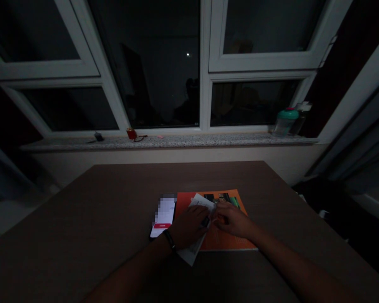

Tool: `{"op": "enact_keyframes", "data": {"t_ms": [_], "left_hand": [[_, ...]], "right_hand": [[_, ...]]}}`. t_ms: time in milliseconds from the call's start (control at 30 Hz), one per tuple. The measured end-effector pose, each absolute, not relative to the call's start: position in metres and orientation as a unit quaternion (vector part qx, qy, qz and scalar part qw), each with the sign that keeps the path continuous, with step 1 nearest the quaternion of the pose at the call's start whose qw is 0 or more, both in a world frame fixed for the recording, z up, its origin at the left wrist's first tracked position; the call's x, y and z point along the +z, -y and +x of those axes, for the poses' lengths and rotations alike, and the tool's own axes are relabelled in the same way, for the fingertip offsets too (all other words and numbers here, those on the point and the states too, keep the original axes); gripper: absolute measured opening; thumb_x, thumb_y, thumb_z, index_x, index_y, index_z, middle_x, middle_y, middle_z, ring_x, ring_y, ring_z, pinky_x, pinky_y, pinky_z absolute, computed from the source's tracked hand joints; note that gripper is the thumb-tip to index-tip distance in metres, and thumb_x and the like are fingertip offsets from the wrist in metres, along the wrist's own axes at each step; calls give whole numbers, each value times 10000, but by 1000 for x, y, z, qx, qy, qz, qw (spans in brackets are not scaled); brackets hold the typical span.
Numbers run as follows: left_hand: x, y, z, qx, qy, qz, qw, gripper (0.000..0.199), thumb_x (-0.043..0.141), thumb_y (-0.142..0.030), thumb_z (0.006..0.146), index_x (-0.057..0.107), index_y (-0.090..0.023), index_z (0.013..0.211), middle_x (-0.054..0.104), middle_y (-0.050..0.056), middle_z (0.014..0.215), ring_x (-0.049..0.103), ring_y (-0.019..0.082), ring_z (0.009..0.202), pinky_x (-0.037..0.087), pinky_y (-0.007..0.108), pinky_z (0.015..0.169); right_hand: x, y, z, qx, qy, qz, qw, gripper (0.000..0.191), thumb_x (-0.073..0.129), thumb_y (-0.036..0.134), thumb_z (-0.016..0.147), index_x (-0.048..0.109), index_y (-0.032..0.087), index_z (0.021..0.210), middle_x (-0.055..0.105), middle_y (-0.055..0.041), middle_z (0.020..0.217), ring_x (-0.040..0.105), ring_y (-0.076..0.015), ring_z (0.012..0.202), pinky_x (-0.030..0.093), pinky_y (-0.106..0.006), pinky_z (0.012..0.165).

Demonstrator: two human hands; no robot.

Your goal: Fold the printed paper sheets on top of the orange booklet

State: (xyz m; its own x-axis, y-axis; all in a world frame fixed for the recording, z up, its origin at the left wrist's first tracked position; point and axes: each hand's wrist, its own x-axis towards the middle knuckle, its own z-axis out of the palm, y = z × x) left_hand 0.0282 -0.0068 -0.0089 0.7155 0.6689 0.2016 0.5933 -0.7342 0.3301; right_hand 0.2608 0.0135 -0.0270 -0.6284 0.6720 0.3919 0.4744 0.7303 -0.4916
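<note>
A white printed paper (191, 254) lies slantwise over an orange booklet (227, 240) on the table. My left hand (189, 225), with a dark band at the wrist, rests over the paper with its fingers curled on the right edge. A small dark patch shows by those fingers; I cannot make out what it is. My right hand (232, 219) is closed in a pinch at the paper's right edge, above the booklet. Close to my left hand, a lit phone (166, 212) lies on the table at the booklet's left side, its screen partly blurred out.
The brown table (113, 210) reaches toward a speckled windowsill (183, 140). On the sill stand a small red jar (131, 134), a small dark bottle (98, 136) and a teal-lidded shaker bottle (286, 122). Dark windows rise behind, and curtains hang at both sides.
</note>
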Motion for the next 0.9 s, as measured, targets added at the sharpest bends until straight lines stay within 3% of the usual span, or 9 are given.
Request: {"op": "enact_keyframes", "data": {"t_ms": [300, 533, 700, 900], "left_hand": [[-11, 5, 26, 159, -352, 917, 102, 468, 636, -282, 893, 454, -220, 1320, 513, 79, 1363, 452, 259, 1261, 362, 432, 1073], [-5, 5, 27, 147, -362, 913, 119, 404, 586, -294, 909, 481, -207, 1290, 532, 92, 1340, 482, 268, 1227, 367, 438, 1064], [-5, 6, 22, 142, -354, 915, 132, 509, 582, -298, 910, 410, -220, 1383, 462, 90, 1435, 423, 270, 1308, 335, 457, 1102], [-10, 7, 16, 120, -346, 922, 126, 638, 568, -336, 929, 275, -235, 1486, 384, 90, 1510, 352, 271, 1384, 297, 486, 1141]], "right_hand": [[-30, -24, 267, 177, 853, -388, 301, 167, 612, 104, 791, 692, 210, 892, 573, -11, 765, 556, -166, 739, 402, -264, 674], [-21, -8, 252, 209, 874, -355, 258, 196, 656, 98, 748, 704, 223, 892, 602, -11, 796, 571, -172, 785, 414, -267, 730], [-19, -14, 254, 203, 848, -415, 260, 191, 663, 128, 772, 716, 244, 914, 615, -9, 816, 574, -178, 803, 403, -269, 734], [-20, -15, 249, 200, 811, -472, 281, 136, 640, 75, 742, 674, 201, 783, 610, -14, 785, 563, -170, 766, 388, -258, 686]]}}
